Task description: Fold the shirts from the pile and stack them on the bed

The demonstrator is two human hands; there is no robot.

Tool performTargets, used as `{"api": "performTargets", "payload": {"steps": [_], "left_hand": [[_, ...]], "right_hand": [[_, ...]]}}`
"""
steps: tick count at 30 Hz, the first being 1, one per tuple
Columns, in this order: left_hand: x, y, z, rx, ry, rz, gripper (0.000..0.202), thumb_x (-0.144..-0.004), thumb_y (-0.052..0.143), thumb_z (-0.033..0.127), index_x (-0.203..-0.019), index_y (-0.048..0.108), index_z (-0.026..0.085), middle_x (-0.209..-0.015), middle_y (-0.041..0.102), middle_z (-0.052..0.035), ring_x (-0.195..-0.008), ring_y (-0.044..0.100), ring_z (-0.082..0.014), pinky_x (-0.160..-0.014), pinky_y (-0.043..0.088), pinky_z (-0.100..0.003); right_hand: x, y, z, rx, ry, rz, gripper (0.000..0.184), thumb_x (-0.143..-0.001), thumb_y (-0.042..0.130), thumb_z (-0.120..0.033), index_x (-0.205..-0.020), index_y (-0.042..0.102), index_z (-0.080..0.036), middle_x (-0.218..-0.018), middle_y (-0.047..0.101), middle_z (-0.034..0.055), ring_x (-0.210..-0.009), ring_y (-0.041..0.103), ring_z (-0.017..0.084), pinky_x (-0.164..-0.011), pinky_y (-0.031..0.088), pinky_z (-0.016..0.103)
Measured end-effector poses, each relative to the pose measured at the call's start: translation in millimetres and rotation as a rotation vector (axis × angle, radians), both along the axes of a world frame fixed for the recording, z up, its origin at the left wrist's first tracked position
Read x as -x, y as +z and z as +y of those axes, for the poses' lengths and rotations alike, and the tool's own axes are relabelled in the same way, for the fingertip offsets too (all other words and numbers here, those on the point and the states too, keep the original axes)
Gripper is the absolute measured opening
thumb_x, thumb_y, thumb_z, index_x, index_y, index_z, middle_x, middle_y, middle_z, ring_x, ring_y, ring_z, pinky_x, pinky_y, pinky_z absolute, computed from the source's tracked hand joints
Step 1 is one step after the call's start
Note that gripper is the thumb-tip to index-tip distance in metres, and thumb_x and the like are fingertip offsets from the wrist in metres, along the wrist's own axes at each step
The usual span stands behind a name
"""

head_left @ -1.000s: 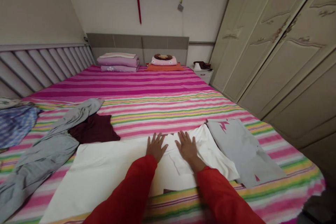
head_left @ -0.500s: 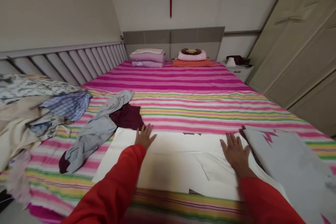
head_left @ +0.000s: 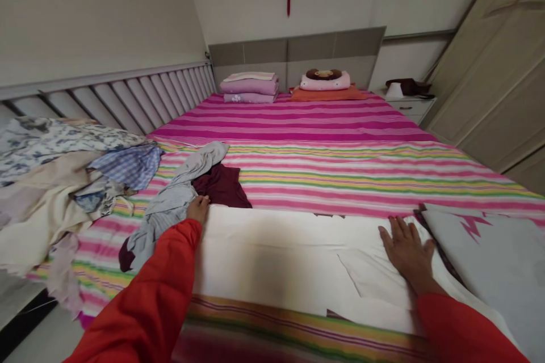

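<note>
A white garment [head_left: 272, 255] lies folded into a long flat strip on the striped bed, with a sleeve-like flap folded over near its right end. My left hand [head_left: 199, 209] is at its far left corner, fingers curled together on the edge. My right hand [head_left: 409, 249] rests flat on the right part of the cloth, fingers spread. Beyond my left hand lie a crumpled grey garment [head_left: 172, 201] and a dark maroon cloth [head_left: 223, 186]. To the right of my right hand is a folded light grey garment [head_left: 485, 261] with a pink zigzag mark.
A heap of loose clothes [head_left: 55, 181] with a blue checked piece [head_left: 131, 164] lies along the slatted bed rail [head_left: 119, 96]. Folded purple bedding [head_left: 251, 88] and a pink pillow [head_left: 326, 82] sit by the headboard [head_left: 247, 54]. Wardrobe doors [head_left: 481, 79] stand at right.
My left hand has moved left from the top of the white garment to its far left corner, and its spread fingers have closed there. My right hand stays flat. The view has shifted slightly.
</note>
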State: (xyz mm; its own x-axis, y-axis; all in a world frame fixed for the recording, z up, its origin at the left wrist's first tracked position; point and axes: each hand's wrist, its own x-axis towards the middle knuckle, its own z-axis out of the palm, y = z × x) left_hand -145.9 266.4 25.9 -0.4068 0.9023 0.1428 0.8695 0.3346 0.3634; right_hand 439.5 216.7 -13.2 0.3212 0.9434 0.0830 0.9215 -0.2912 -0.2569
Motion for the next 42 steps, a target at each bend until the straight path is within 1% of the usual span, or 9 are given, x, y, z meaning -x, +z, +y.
{"api": "performTargets", "payload": {"steps": [8,17,19,22,24,28,35,39,42], "left_hand": [[-9,0.2,14,0.089,0.06,0.05,0.023,-0.075,0.06,0.034,-0.057,0.061,0.019,-0.083,0.071,-0.0106,-0.091,0.066,-0.0246,-0.082,0.05,-0.031],[-52,-1.7,10,-0.015,0.309,0.123,0.037,-0.089,0.043,0.024,-0.116,0.062,0.007,-0.132,0.057,-0.0247,-0.121,0.055,-0.0335,-0.096,0.045,-0.052],[-90,-9.4,6,-0.071,0.17,0.176,0.042,-0.092,0.042,0.03,-0.127,0.057,0.011,-0.149,0.042,-0.0219,-0.136,0.04,-0.0343,-0.105,0.036,-0.057],[-148,-31.6,-8,-0.08,-0.398,0.242,0.045,-0.094,0.042,0.037,-0.135,0.053,0.025,-0.154,0.041,-0.0073,-0.142,0.033,-0.0249,-0.111,0.033,-0.047],[-166,-46.2,-21,-0.039,-0.597,0.258,0.048,-0.095,0.04,0.039,-0.141,0.048,0.031,-0.153,0.043,-0.0018,-0.142,0.033,-0.0214,-0.113,0.031,-0.043],[-124,-51.6,-34,0.087,-0.478,0.285,0.054,-0.095,0.037,0.043,-0.146,0.042,0.026,-0.153,0.041,-0.0054,-0.143,0.033,-0.0264,-0.114,0.029,-0.047],[-23,-25.1,-40,0.152,-0.104,0.287,0.054,-0.095,0.033,0.034,-0.146,0.042,0.02,-0.154,0.04,-0.0079,-0.142,0.034,-0.0273,-0.115,0.029,-0.047],[-35,-17.0,-41,0.125,0.002,0.258,0.054,-0.091,0.035,0.025,-0.143,0.046,0.013,-0.152,0.041,-0.0141,-0.137,0.04,-0.0327,-0.111,0.031,-0.055],[-85,-16.3,-41,0.014,-0.09,0.209,0.053,-0.093,0.034,0.028,-0.142,0.046,0.013,-0.154,0.038,-0.0145,-0.14,0.037,-0.0324,-0.112,0.028,-0.059]], "right_hand": [[-3,-3.0,0,-0.047,0.026,0.01,0.072,-0.092,0.019,-0.054,-0.15,0.036,-0.015,-0.158,0.03,0.0143,-0.144,0.024,0.038,-0.109,0.019,0.069],[2,2.5,-1,-0.005,0.009,-0.011,0.07,-0.092,0.019,-0.052,-0.15,0.035,-0.015,-0.158,0.029,0.0135,-0.146,0.022,0.035,-0.11,0.019,0.067],[0,-0.4,0,-0.017,0.009,-0.004,0.071,-0.092,0.019,-0.052,-0.15,0.036,-0.015,-0.158,0.029,0.0141,-0.145,0.023,0.036,-0.109,0.019,0.068],[-3,-4.9,1,-0.034,0.012,0.003,0.071,-0.092,0.02,-0.053,-0.15,0.036,-0.016,-0.158,0.03,0.0141,-0.144,0.024,0.037,-0.109,0.019,0.068],[-5,-6.9,1,-0.055,0.021,0.01,0.071,-0.092,0.021,-0.054,-0.149,0.037,-0.016,-0.157,0.032,0.015,-0.144,0.025,0.038,-0.108,0.02,0.068],[-7,-8.4,2,-0.081,0.031,0.016,0.071,-0.092,0.022,-0.055,-0.148,0.04,-0.016,-0.156,0.033,0.0163,-0.143,0.026,0.039,-0.107,0.022,0.069],[-6,-6.4,3,-0.051,0.019,0.034,0.069,-0.093,0.022,-0.053,-0.149,0.039,-0.017,-0.157,0.031,0.0149,-0.144,0.025,0.038,-0.108,0.02,0.07],[-3,12.1,6,0.022,-0.028,0.104,0.063,-0.096,0.019,-0.045,-0.15,0.037,-0.018,-0.158,0.03,0.0126,-0.146,0.022,0.034,-0.111,0.016,0.066],[31,33.3,8,0.045,-0.09,0.139,0.059,-0.097,0.02,-0.04,-0.148,0.04,-0.018,-0.158,0.03,0.0138,-0.147,0.018,0.034,-0.111,0.012,0.067]]}}
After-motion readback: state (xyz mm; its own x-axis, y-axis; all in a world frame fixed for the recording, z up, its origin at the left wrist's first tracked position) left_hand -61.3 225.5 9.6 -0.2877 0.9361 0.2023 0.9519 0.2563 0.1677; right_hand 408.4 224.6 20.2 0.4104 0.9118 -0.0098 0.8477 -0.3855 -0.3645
